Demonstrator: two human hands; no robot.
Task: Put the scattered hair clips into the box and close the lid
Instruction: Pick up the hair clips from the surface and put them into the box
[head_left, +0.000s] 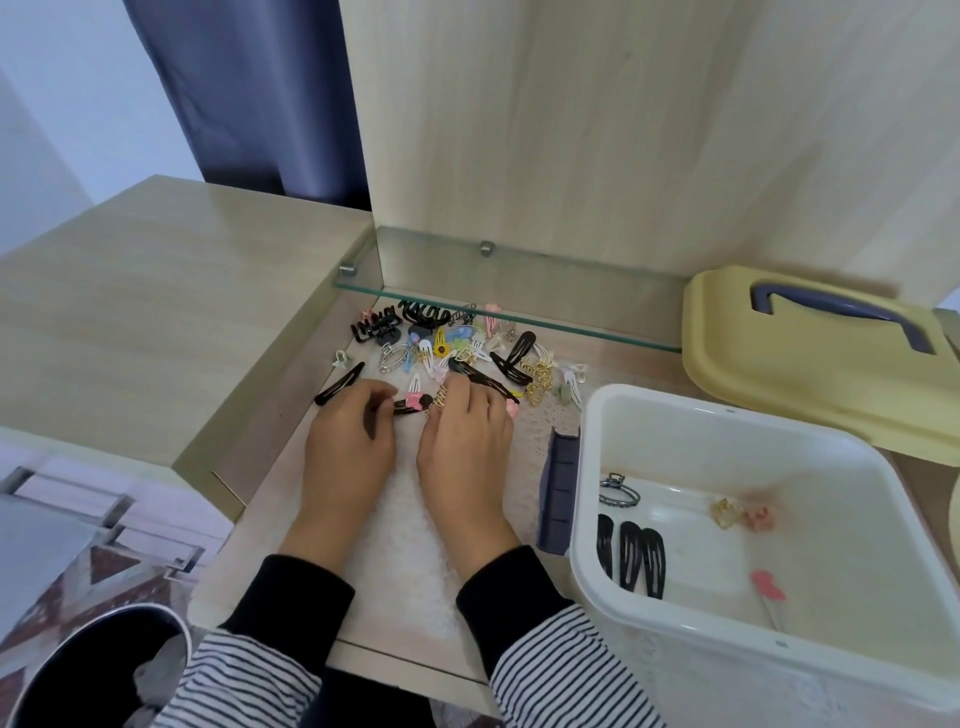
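A pile of scattered hair clips (447, 348) lies on the desk under a glass shelf: black claw clips, black snap clips, gold and pastel ones. My left hand (348, 441) pinches a black clip with a pink bow (410, 402) at the pile's near edge. My right hand (462, 436) is beside it, fingers curled down on a small gold clip (440, 397) and covering part of a long black clip (483, 382). The open white box (587, 467) stands to the right and holds three black snap clips (631, 558), a grey claw clip (618, 491) and a few small pink and gold ones. Its yellow lid (810, 374) lies behind it.
The glass shelf (519, 317) overhangs the far part of the pile. A dark blue latch piece (558, 493) sits against the box's left wall. A raised wooden desk top (156, 312) borders the left side. A round dark stool (93, 670) is at the lower left.
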